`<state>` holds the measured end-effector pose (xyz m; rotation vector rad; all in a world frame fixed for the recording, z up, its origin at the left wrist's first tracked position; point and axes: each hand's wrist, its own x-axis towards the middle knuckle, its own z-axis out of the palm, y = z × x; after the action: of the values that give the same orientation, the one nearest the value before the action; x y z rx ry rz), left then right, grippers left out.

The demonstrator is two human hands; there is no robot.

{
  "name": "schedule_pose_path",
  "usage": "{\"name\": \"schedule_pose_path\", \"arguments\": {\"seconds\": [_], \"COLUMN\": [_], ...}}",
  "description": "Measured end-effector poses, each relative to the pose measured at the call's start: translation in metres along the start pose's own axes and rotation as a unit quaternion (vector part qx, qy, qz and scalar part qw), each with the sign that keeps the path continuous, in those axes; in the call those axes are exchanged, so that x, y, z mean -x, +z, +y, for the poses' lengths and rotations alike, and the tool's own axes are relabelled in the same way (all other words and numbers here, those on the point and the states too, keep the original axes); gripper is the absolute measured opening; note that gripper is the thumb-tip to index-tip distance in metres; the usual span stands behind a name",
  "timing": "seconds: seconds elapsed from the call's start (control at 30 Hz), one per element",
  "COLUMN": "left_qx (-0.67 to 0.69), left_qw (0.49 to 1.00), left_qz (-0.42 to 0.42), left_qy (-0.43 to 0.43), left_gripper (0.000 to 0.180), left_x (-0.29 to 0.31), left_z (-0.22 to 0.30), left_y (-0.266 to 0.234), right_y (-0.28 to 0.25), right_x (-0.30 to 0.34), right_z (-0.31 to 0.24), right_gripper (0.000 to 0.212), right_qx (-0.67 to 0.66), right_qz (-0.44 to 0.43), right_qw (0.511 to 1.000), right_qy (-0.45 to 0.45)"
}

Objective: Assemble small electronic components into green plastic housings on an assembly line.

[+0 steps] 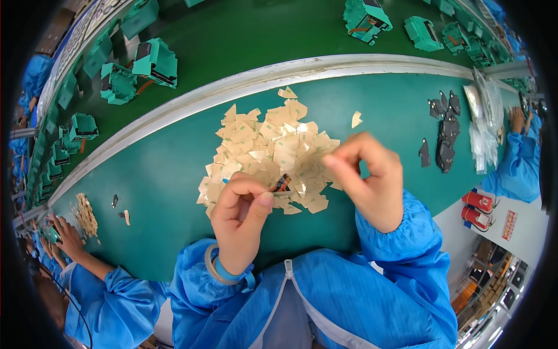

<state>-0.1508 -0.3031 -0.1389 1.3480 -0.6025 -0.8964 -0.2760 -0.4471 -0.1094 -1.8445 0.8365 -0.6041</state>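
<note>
Around 7 o'clock, your left hand (237, 220) is pinching a small dark part (283, 182) by the cream pile (286, 148) at 12; right hand (375, 183) at 3's curled, can't tell if gripping.

Bright blue work jkt (343, 285), thin wrinkly fabric, long slvs w/ gathered elastic cuffs. Wht zip tape (325, 328) down both front edges, metal-looking pull (288, 266) up top; greyish layer (285, 317) shows btwn. L hand (237, 227) & R hand (376, 186) bare; L wrist has off-wht band (210, 264) plus lt blue strap (224, 272), w/ blue tab (249, 282).
</note>
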Motion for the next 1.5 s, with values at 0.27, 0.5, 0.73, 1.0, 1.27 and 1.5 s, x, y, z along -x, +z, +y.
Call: {"name": "schedule_pose_path", "arguments": {"seconds": [0.27, 0.5, 0.73, 1.0, 1.27, 1.5], "left_qx": [0.15, 0.162, 0.205, -0.039, -0.118, -0.065], "left_qw": [0.985, 0.98, 0.963, 0.997, 0.99, 0.997], "left_qz": [0.04, -0.075, -0.121, -0.059, -0.062, -0.051], "left_qy": [-0.077, -0.088, -0.128, 0.025, 0.035, 0.009], "left_gripper": [0.006, 0.021, 0.017, 0.013, 0.014, 0.014], "left_x": [0.006, 0.004, 0.002, 0.003, 0.001, 0.003], "left_z": [0.004, 0.006, 0.001, 0.008, 0.012, 0.01], "left_y": [0.003, 0.008, -0.005, -0.004, -0.001, 0.0], "right_y": [0.026, 0.01, 0.013, 0.013, 0.01, 0.009], "right_x": [0.008, 0.011, 0.012, 0.009, 0.01, 0.008], "right_z": [-0.008, -0.007, -0.007, -0.014, -0.006, -0.01], "right_gripper": [0.013, 0.014, 0.014, 0.022, 0.017, 0.017], "right_qx": [0.016, -0.177, -0.124, 0.032, -0.018, -0.079], "right_qz": [-0.06, -0.18, -0.118, -0.151, -0.167, -0.186], "right_qw": [0.996, 0.963, 0.982, 0.981, 0.982, 0.979], "right_qy": [-0.07, 0.093, 0.074, -0.114, -0.091, -0.038]}}
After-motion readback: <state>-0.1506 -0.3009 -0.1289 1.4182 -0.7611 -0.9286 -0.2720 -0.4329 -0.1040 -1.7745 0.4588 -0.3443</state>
